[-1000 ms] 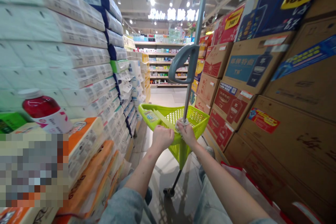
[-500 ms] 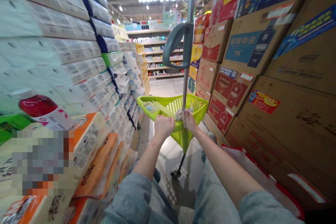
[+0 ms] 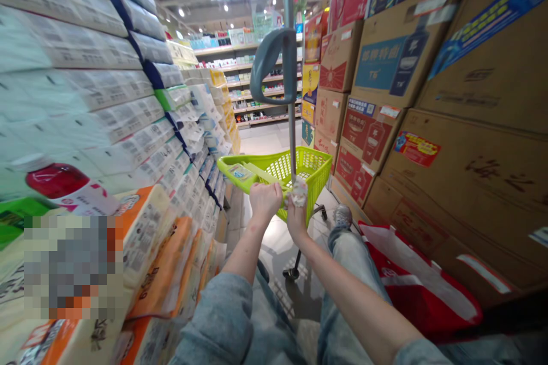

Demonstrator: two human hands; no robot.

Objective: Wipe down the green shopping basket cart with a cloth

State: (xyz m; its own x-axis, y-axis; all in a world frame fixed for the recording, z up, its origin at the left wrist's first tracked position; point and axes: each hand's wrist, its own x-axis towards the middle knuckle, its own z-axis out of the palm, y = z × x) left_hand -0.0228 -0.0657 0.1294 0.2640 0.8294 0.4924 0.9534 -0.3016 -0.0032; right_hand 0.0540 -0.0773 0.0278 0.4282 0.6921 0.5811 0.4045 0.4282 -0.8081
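A yellow-green shopping trolley basket (image 3: 320,174) stands before me, with an upright grey pole (image 3: 293,140) and a grey loop handle (image 3: 257,71) above it. My left hand (image 3: 264,203) is closed round the basket's near rim, left of the pole. In my right hand (image 3: 296,218) is a crumpled whitish cloth (image 3: 299,191), pressed against the near rim at the foot of the pole. It hides part of the rim, and the fingers behind it are partly covered.
Stacked tissue packs (image 3: 141,125) wall the left side; a red-drink bottle (image 3: 64,182) lies on nearer orange-and-cream packs (image 3: 148,222). Cardboard cartons (image 3: 479,165) line the right, with a red bag (image 3: 422,296) on the floor below. Stocked shelves (image 3: 244,88) stand at the aisle's far end.
My right hand and the cloth have shifted from the pole's right side to in front of its foot. My left hand keeps its grip. The view has turned slightly, showing more of the red bag.
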